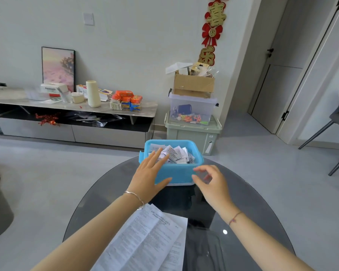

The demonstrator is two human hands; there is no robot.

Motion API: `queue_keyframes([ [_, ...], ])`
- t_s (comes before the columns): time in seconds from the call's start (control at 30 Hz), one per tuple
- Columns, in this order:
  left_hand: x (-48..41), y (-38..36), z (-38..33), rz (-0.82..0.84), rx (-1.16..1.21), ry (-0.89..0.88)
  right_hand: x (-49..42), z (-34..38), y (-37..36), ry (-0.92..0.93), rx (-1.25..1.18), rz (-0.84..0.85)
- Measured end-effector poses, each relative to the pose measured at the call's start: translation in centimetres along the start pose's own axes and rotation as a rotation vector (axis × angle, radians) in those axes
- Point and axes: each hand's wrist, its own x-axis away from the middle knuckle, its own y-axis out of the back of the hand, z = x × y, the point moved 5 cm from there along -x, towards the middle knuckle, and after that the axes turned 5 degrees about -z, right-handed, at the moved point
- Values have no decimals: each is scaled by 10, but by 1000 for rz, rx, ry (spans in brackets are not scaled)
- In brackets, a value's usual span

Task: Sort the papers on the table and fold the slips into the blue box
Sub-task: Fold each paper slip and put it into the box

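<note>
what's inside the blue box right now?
A loose pile of folded printed paper slips fills the blue box. The left hand reaches over the rim and covers the pile's left part. The box floor under the slips is hidden.

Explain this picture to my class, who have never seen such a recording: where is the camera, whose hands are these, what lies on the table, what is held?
No machine here: a person wears one wide-angle camera on the head, looking down, so both arms are the person's own. The left hand lies flat, fingers straight, on the near rim of the blue box, which holds folded slips. The right hand hovers by the box's right corner, fingers loosely curled, gripping nothing visible. The box stands on a round dark glass table; unfolded printed sheets lie nearer the person.
</note>
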Motion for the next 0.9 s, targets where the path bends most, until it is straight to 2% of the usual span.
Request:
queue_keyframes([
  [0.1, 43, -5, 5, 137, -9, 85, 43, -21, -26, -194, -27, 238],
  [0.2, 87, -19, 16, 462, -66, 221, 73, -30, -45, -294, 92, 474],
  [0.3, 121, -30, 28, 622, -147, 245, 84, -25, -52, -305, 208, 553],
  [0.43, 133, -32, 30, 575, -131, 286, 88, -17, -58, -315, 247, 570],
  [0.6, 128, -28, 20, 530, -95, 371, 87, -17, -48, -303, 185, 401],
  [0.77, 107, -13, 9, 269, 160, 582, 89, -17, -30, -344, 3, 367],
  [0.9, 93, -4, -5, 158, 248, 541, 89, -20, -14, -351, -89, 274],
])
